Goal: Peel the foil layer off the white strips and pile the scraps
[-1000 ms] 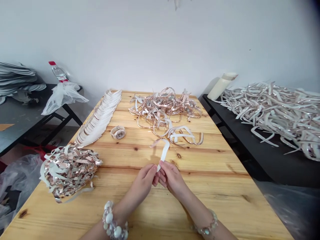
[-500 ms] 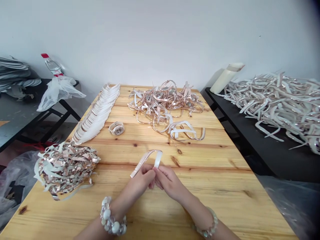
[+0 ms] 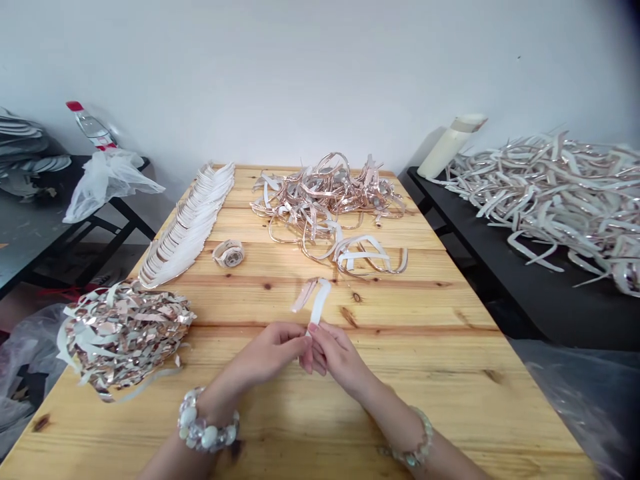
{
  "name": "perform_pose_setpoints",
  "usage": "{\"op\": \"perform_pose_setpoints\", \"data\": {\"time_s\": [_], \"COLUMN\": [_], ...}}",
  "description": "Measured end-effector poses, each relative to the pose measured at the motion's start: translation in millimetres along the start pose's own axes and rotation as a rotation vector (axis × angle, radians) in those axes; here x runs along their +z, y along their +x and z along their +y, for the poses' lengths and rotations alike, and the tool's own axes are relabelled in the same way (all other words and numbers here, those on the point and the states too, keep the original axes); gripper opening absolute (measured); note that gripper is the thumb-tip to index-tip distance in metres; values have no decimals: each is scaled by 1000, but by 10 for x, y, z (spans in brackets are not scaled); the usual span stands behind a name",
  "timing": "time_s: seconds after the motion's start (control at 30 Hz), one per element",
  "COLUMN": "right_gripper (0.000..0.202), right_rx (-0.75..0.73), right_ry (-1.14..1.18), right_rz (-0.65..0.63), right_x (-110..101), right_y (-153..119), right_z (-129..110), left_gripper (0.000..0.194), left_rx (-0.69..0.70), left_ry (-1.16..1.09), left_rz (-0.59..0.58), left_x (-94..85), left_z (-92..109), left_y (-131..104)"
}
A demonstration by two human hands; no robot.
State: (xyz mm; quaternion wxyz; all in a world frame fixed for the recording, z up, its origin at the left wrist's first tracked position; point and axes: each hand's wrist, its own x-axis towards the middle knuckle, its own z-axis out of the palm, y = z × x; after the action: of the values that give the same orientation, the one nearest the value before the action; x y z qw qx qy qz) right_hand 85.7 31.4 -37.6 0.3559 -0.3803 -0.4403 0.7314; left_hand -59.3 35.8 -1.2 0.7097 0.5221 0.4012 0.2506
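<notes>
My left hand [image 3: 280,352] and my right hand [image 3: 340,353] meet above the near middle of the wooden table [image 3: 420,373]. Between their pinched fingers is the near end of a white and rose-gold strip [image 3: 320,303]. The strip rises away from the fingers, bends over at its top, and its pinkish end hangs to the left. My fingertips hide the gripped end. A small coiled roll [image 3: 229,254] lies on the table beyond my left hand.
A heap of shiny scraps [image 3: 127,337] sits at the left, before a fanned row of white strips [image 3: 190,227]. Tangled strips [image 3: 325,193] lie at the back. More strips [image 3: 560,193] cover the black table at right. A bottle [image 3: 93,125] stands far left.
The strip's bend and loose end have swung up and right, showing more of its white side. My left wrist has moved left. The view has shifted slightly.
</notes>
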Motion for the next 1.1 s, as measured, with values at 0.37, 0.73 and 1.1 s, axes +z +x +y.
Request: {"op": "perform_pose_setpoints", "data": {"time_s": [0.37, 0.73, 1.1], "right_gripper": [53, 49, 30], "right_rx": [-28, -185, -451], "right_ry": [-123, -350, -945], "right_rz": [24, 270, 201], "right_x": [-59, -83, -102], "right_y": [-21, 17, -16], "right_z": [-28, -14, 12], "left_gripper": [26, 13, 16], "left_rx": [34, 132, 214], "left_ry": [-34, 518, 715], "left_rz": [135, 507, 540], "left_x": [88, 37, 94], "left_z": [-57, -186, -212], "left_y": [47, 23, 50]}}
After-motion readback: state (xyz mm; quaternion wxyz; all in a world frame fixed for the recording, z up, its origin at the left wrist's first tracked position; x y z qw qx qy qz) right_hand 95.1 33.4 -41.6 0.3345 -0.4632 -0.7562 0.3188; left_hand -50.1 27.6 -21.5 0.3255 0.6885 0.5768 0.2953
